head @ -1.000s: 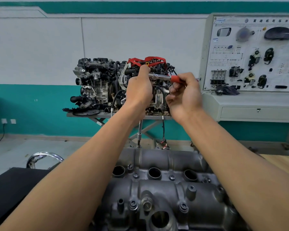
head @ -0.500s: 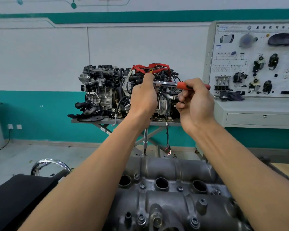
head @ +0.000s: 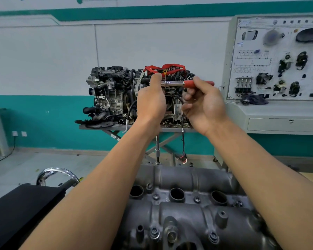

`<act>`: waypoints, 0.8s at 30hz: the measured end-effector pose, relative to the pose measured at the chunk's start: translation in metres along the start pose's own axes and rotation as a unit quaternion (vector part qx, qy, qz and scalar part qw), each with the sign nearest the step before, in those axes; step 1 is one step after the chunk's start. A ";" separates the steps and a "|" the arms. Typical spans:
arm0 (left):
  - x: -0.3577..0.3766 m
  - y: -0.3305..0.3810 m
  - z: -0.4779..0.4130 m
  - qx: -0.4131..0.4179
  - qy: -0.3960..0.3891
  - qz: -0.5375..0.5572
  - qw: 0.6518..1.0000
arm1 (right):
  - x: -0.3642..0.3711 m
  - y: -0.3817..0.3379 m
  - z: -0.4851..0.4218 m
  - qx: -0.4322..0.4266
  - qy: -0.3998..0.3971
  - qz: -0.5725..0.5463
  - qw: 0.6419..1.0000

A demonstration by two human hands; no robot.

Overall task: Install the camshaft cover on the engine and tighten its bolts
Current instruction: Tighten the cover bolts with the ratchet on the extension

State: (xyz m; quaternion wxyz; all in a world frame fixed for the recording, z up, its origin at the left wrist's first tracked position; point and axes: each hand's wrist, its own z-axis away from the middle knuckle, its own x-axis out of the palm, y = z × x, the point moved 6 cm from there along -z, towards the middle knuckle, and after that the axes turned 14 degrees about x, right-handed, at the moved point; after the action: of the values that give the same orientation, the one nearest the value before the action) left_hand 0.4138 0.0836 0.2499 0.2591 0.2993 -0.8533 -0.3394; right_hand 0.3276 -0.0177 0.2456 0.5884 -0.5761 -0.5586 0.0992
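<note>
The grey camshaft cover (head: 193, 212) lies on the engine in front of me, with several bolts showing on its top. A ratchet wrench (head: 177, 84) with a red handle is raised above the cover's far edge. Its long extension bar (head: 157, 150) runs down to a bolt (head: 158, 162) there. My left hand (head: 151, 101) grips the head of the ratchet and the top of the bar. My right hand (head: 204, 103) holds the red handle, which points to the right.
A second engine (head: 119, 94) stands on a metal stand at the back wall. A training panel (head: 278, 60) on a grey console is at the right. A black cushion (head: 16, 217) and a chrome rail (head: 56, 173) are at the left.
The view has tilted up slightly. The handle has swung a little in my right hand while my left hand stays on the ratchet head.
</note>
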 end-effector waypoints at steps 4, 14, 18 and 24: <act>0.004 0.006 0.004 0.019 -0.027 0.000 0.999 | -0.001 -0.002 0.007 -0.017 0.013 0.010 1.000; -0.001 0.042 0.004 0.113 -0.078 0.015 0.990 | 0.023 -0.016 0.017 -0.047 -0.021 0.022 0.998; -0.032 0.051 -0.013 0.087 -0.059 -0.008 0.994 | 0.045 0.002 0.010 0.001 -0.015 0.030 0.999; -0.067 0.035 -0.019 0.035 -0.023 -0.036 0.998 | 0.062 0.029 0.002 0.030 0.017 0.036 0.999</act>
State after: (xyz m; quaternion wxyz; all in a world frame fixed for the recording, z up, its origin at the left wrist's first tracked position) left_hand 0.4598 0.1422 0.2715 0.2167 0.3309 -0.8592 -0.3246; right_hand 0.3630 0.0398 0.2559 0.6106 -0.5796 -0.5244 0.1274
